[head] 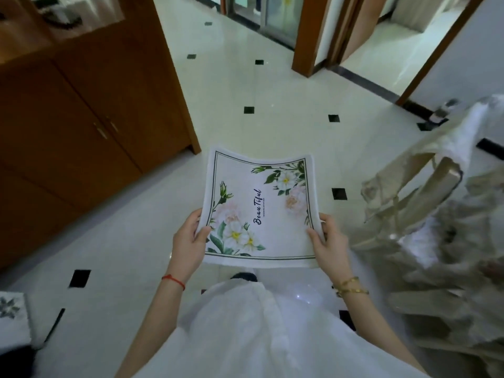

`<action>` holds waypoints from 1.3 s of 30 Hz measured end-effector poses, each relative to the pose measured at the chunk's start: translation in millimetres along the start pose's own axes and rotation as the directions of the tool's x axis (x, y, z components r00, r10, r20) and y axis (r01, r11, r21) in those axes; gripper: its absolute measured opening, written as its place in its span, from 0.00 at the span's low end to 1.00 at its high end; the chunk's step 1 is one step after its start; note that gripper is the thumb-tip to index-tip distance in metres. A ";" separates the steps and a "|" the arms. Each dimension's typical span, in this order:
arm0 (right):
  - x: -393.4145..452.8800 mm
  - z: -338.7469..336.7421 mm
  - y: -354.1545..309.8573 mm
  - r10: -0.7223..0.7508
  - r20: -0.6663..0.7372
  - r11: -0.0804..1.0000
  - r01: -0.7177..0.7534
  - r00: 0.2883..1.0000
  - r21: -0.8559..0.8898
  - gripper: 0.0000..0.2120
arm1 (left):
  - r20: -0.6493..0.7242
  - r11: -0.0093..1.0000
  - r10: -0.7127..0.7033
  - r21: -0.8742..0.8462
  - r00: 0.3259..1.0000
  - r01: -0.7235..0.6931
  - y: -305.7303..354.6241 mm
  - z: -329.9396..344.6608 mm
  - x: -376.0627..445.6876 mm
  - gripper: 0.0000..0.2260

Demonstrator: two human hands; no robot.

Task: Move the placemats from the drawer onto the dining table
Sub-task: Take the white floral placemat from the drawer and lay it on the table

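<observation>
Placemat in white fabric (259, 208), printed with a dark line border, pale flowers and the script word "Beautiful", is held flat in mid-air above a glossy cream tiled floor with small black diamond insets (272, 105). At far left stands a brown wooden cabinet with double doors (81, 118); at right, a chair draped in beige and white cloth (436, 214) appears blurred. Both bare forearms reach forward from the person's white garment. The left hand (188, 244) grips the mat's near left edge, thumb on top, fingers clamped beneath. The right hand (327, 244) pinches the near right edge the same way. A red string bracelet (173, 281) circles the left wrist; gold bangles (350, 286) circle the right.
</observation>
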State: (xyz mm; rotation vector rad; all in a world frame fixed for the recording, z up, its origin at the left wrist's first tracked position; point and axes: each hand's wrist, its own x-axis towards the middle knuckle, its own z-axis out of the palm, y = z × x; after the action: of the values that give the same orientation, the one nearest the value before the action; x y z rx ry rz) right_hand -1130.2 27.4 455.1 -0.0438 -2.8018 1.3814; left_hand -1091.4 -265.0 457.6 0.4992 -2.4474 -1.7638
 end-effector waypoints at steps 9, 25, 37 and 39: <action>141.8 -27.2 5.8 0.206 -0.285 0.978 -0.201 0.936 0.048 0.14 | 0.349 0.993 0.080 0.053 0.934 -0.105 81.5 82.7 222.0 0.19; 450.0 -174.5 110.2 0.307 -0.467 0.951 -0.286 0.829 0.118 0.13 | 0.518 0.960 0.195 0.072 0.833 -0.270 239.0 373.8 494.6 0.17; 607.7 -266.1 215.1 0.461 -0.534 0.887 -0.388 0.709 0.251 0.13 | 0.652 0.964 0.187 0.024 0.734 -0.266 307.5 584.2 629.3 0.18; 641.6 -283.7 232.9 0.474 -0.545 0.880 -0.391 0.692 0.269 0.13 | 0.674 0.963 0.188 0.017 0.714 -0.270 318.9 625.7 657.8 0.17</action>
State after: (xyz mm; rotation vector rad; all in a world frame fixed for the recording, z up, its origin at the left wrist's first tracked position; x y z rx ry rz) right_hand -1759.4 415.0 445.2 -1.0211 -2.2175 1.3021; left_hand -1939.2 189.9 468.5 -0.5430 -2.8850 -1.9302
